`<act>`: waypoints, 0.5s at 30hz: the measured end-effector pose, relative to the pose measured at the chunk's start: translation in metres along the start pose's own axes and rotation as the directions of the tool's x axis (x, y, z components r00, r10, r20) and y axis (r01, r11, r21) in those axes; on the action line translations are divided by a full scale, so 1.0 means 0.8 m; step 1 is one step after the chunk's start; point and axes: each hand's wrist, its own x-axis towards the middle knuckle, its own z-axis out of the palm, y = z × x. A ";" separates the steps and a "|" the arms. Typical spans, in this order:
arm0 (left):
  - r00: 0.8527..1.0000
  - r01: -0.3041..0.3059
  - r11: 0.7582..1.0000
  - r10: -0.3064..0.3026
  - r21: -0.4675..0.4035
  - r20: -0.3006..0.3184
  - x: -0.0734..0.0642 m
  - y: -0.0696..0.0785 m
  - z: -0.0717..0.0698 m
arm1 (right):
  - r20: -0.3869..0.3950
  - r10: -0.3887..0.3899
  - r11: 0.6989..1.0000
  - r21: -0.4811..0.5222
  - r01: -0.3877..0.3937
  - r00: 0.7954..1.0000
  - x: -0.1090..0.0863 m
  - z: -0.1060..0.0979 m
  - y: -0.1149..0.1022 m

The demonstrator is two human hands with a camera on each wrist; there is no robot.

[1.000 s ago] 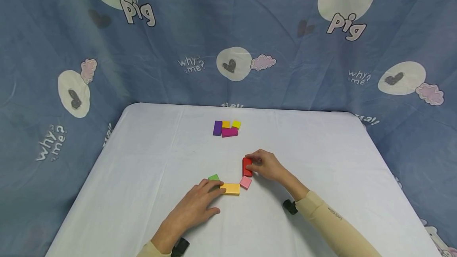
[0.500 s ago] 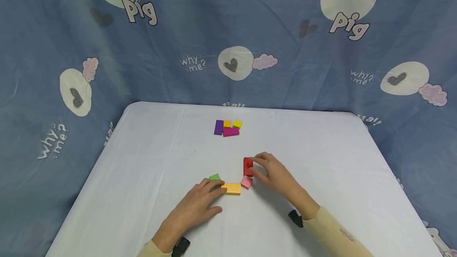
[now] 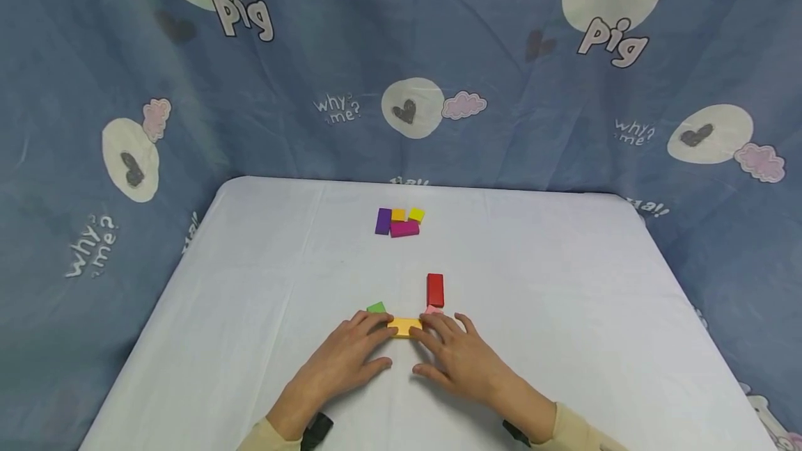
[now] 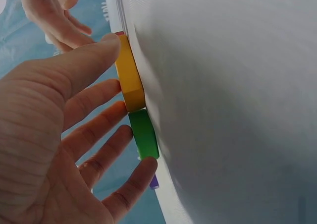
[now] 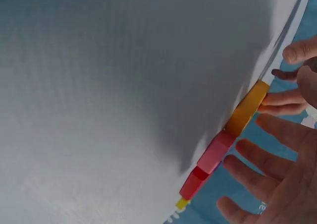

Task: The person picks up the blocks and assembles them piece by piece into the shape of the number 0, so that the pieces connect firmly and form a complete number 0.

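Observation:
A yellow-orange block (image 3: 403,326) lies crosswise on the white table, between my two hands. My left hand (image 3: 344,359) rests its fingertips at the block's left end, fingers fairly straight and spread. Beyond them a green block (image 3: 376,307) shows; in the left wrist view it meets the yellow-orange block end to end. My right hand (image 3: 466,362) has its fingers extended at the right end of the yellow-orange block, partly covering a pink block (image 3: 432,310). Past the pink one stands a red block (image 3: 435,290), pointing away from me.
Farther back sits a cluster: a purple block (image 3: 383,221), a small orange block (image 3: 397,215), a small yellow block (image 3: 416,214) and a magenta block (image 3: 404,229). A blue printed cloth (image 3: 282,145) hangs behind the white table (image 3: 532,263).
My right hand has let go of the red block and come back toward me, to the yellow-orange and pink blocks. My left hand has stayed in place.

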 end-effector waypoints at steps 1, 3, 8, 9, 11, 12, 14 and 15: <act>1.000 -0.003 1.000 0.003 -0.002 0.000 0.000 0.000 0.000 | 0.006 0.006 1.000 -0.003 -0.006 1.000 0.000 0.001 -0.001; 1.000 -0.009 1.000 0.009 -0.003 0.000 0.000 0.000 0.001 | 0.013 0.014 1.000 -0.014 -0.014 1.000 0.000 0.003 -0.001; 1.000 -0.022 1.000 0.022 0.014 -0.006 0.001 -0.002 0.001 | 0.003 0.014 1.000 -0.022 -0.014 1.000 0.000 0.004 -0.001; 1.000 -0.025 1.000 0.026 0.017 -0.010 0.001 -0.002 0.001 | -0.002 0.013 1.000 -0.022 -0.013 1.000 0.000 0.004 -0.001; 0.999 -0.031 0.999 0.031 0.017 -0.023 0.001 -0.003 0.001 | -0.006 0.010 1.000 -0.027 -0.010 1.000 0.000 0.005 -0.001; 0.999 -0.034 0.999 0.034 0.016 -0.033 0.001 -0.004 0.000 | -0.007 0.009 1.000 -0.029 -0.009 1.000 -0.001 0.005 -0.001; 0.997 -0.035 0.999 0.035 0.006 -0.067 0.001 -0.005 -0.002 | -0.004 0.008 0.999 -0.037 -0.008 1.000 -0.001 0.005 -0.001; 0.995 -0.035 0.999 0.035 -0.001 -0.089 0.001 -0.006 -0.003 | -0.001 0.009 0.999 -0.039 -0.009 1.000 -0.001 0.005 -0.001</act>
